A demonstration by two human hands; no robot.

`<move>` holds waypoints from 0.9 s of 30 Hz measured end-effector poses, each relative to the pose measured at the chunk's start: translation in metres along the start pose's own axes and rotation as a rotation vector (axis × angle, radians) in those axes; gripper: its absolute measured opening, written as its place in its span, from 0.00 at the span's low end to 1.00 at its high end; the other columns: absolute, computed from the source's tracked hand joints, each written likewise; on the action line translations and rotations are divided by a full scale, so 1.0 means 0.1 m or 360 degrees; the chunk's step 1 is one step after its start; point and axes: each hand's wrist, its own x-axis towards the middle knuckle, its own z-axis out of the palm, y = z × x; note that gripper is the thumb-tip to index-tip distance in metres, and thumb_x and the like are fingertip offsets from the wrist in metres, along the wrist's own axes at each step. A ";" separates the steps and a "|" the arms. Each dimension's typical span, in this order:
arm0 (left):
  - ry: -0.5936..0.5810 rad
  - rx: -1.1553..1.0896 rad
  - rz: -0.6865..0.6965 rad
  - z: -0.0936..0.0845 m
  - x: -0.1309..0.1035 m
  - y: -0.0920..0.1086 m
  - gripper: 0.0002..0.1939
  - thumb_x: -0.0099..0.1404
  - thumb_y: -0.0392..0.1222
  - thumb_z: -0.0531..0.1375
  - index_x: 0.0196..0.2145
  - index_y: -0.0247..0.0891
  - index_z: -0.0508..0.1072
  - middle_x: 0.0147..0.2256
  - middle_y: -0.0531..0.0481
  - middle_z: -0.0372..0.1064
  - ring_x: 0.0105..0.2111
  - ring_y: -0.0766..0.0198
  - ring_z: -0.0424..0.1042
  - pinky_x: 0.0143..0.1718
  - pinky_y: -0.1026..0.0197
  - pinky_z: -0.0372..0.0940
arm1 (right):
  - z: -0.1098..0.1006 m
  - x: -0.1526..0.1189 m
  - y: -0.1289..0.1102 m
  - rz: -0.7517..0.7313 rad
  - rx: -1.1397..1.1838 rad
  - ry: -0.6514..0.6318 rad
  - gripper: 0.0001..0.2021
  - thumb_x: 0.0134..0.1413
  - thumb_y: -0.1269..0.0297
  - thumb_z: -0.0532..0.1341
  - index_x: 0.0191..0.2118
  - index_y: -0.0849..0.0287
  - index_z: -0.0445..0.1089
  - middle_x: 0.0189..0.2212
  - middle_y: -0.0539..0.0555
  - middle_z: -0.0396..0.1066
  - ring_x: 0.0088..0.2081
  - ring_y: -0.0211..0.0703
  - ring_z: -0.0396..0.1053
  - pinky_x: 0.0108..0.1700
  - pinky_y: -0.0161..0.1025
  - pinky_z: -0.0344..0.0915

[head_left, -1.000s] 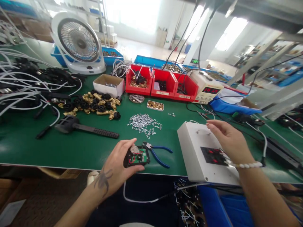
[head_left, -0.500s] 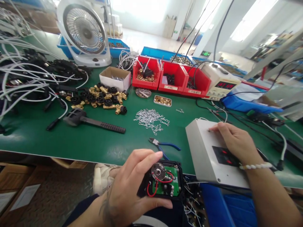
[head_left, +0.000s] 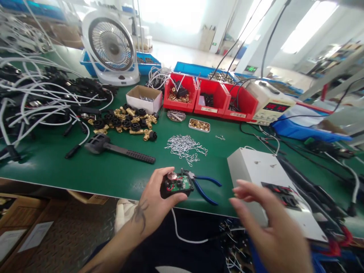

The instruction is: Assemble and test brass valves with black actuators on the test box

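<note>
My left hand (head_left: 159, 189) is closed around a small black housing (head_left: 186, 192), with the thumb along its near side. Inside the housing show a green circuit board (head_left: 184, 183), a round metal disc (head_left: 172, 176) and red wires. A white cable (head_left: 178, 233) hangs below it. My right hand (head_left: 270, 223), blurred by motion, hovers in front of the grey box (head_left: 246, 167), thumb and fingers apart. Two small toggle switches (head_left: 265, 164) and a black panel (head_left: 281, 195) sit on the box. Blue-handled pliers (head_left: 206, 187) lie beside the housing.
A black mallet (head_left: 121, 149) lies left of a pile of wire clips (head_left: 184, 147). Brass fittings (head_left: 125, 121), a white carton (head_left: 144, 99), red bins (head_left: 211, 98), a fan (head_left: 112, 45) and a power supply (head_left: 270, 104) stand behind. White cables (head_left: 51, 98) crowd the left.
My right hand has come off the switch on the grey box and moved down in front of it. My left hand has carried the housing forward over the table edge, beside the pliers.
</note>
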 end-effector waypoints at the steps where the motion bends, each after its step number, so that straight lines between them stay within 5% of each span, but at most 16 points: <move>1: 0.0000 0.0039 -0.0029 0.02 0.03 -0.05 0.27 0.63 0.53 0.64 0.55 0.41 0.63 0.50 0.43 0.69 0.49 0.53 0.72 0.51 0.48 0.70 | 0.17 -0.06 -0.07 -0.0140 0.0003 -0.0110 0.15 0.65 0.57 0.55 0.54 0.53 0.66 0.43 0.57 0.73 0.43 0.48 0.74 0.44 0.45 0.72; 5: 0.0004 0.0186 0.0088 0.10 0.09 -0.15 0.24 0.68 0.51 0.60 0.56 0.37 0.64 0.50 0.41 0.71 0.51 0.54 0.72 0.54 0.48 0.68 | 0.68 -0.13 -0.07 -0.0263 -0.0146 -0.0212 0.17 0.67 0.62 0.51 0.58 0.61 0.64 0.43 0.61 0.73 0.44 0.53 0.73 0.43 0.51 0.73; 8: -0.0033 0.0300 0.0251 0.14 0.20 -0.12 0.20 0.70 0.50 0.57 0.54 0.36 0.67 0.49 0.43 0.73 0.50 0.56 0.72 0.54 0.51 0.68 | 0.80 -0.14 0.05 -0.0139 -0.0198 -0.0201 0.18 0.68 0.60 0.50 0.56 0.62 0.65 0.35 0.60 0.73 0.37 0.52 0.73 0.37 0.50 0.73; 15: 0.0098 0.0663 0.0423 -0.14 1.01 -0.10 0.13 0.72 0.36 0.53 0.52 0.31 0.69 0.53 0.39 0.69 0.57 0.53 0.64 0.61 0.45 0.58 | 0.70 -0.26 0.08 0.0107 -0.0169 -0.0061 0.18 0.68 0.55 0.50 0.53 0.61 0.67 0.37 0.60 0.72 0.38 0.52 0.74 0.36 0.48 0.73; 19: 0.0047 0.0852 0.0368 -0.41 1.46 -0.31 0.12 0.69 0.41 0.60 0.49 0.36 0.72 0.52 0.43 0.69 0.52 0.52 0.69 0.54 0.42 0.65 | 0.64 -0.29 -0.04 0.0081 -0.0026 0.0100 0.13 0.66 0.59 0.54 0.51 0.57 0.67 0.41 0.59 0.72 0.41 0.51 0.74 0.40 0.48 0.73; 23: 0.0053 0.0919 0.0336 -0.52 1.56 -0.46 0.10 0.69 0.42 0.60 0.46 0.36 0.73 0.48 0.45 0.71 0.47 0.55 0.72 0.49 0.46 0.68 | 0.56 -0.32 -0.18 0.0014 0.0219 0.0134 0.10 0.65 0.64 0.56 0.50 0.53 0.67 0.41 0.55 0.71 0.40 0.45 0.74 0.41 0.42 0.73; 27: 0.0215 0.0804 0.0348 -0.49 1.36 -0.34 0.10 0.66 0.35 0.61 0.45 0.34 0.71 0.46 0.43 0.71 0.49 0.52 0.70 0.53 0.44 0.65 | 0.53 -0.36 -0.28 -0.0015 0.0450 0.0105 0.12 0.63 0.69 0.58 0.51 0.51 0.67 0.41 0.53 0.70 0.38 0.41 0.73 0.42 0.39 0.73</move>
